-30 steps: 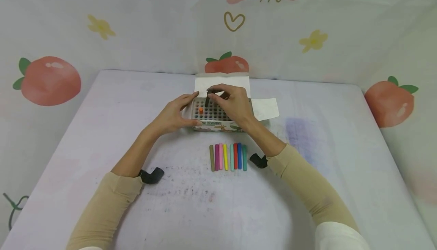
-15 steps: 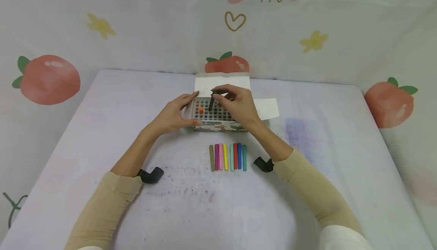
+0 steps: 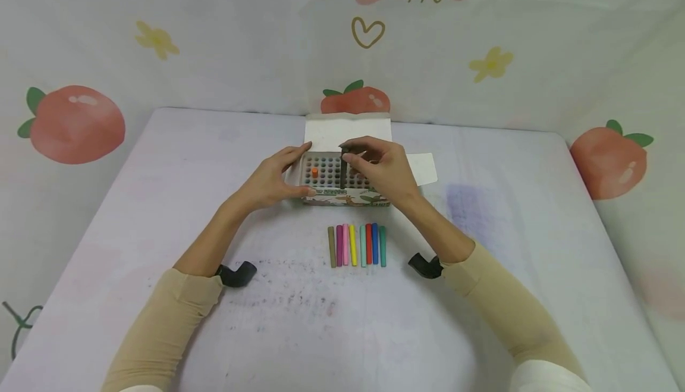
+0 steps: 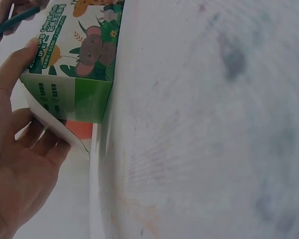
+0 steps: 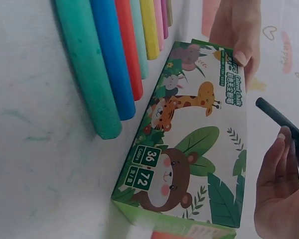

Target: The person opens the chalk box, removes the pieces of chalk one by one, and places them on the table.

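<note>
The chalk box (image 3: 348,198) has animal pictures on its front and a grid of round holes inside. My left hand (image 3: 274,179) grips its left end, thumb on the front and fingers behind the side flap (image 4: 57,124). Between right thumb and fingertips, my right hand (image 3: 387,169) pinches a dark green chalk stick (image 5: 276,113). In the head view the stick overlaps the grid near its front middle; in the right wrist view its free end is above the box's top edge. One orange chalk stick (image 3: 314,172) stands in a hole at the left.
In front of the box lies a row of several chalk sticks, among them a yellow one (image 3: 353,245), a red one (image 3: 368,244) and a blue one (image 5: 112,59). The white lid (image 3: 348,130) stands up behind the box; a side flap (image 3: 423,169) sticks out at right.
My right hand has moved right and a little toward me, carrying the dark green chalk from the back left holes to the front middle. My left hand keeps its hold on the box.
</note>
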Demonstrator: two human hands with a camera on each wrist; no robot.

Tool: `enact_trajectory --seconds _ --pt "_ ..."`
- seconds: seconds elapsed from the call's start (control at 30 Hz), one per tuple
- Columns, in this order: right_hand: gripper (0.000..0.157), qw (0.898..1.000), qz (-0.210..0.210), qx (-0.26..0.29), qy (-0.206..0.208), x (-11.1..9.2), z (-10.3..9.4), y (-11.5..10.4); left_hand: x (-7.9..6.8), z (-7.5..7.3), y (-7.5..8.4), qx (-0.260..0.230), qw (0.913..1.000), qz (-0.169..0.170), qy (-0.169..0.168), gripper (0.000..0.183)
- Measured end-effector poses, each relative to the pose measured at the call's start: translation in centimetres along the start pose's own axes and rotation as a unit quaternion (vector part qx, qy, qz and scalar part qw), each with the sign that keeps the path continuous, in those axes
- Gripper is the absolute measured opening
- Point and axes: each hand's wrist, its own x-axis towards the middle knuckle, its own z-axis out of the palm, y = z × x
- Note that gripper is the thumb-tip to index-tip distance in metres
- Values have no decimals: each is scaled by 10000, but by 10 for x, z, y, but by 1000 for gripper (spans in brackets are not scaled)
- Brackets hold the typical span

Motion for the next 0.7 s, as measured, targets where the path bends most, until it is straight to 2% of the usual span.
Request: enact_trajectory --seconds 0.3,0.7 --pt "21 9992 339 -154 -158 -13 -4 -1 0 1 0 -29 10000 -42 2 99" --pt "23 9964 668 400 -326 -27 -8 -4 0 2 -1 -85 9999 -66 12 99"
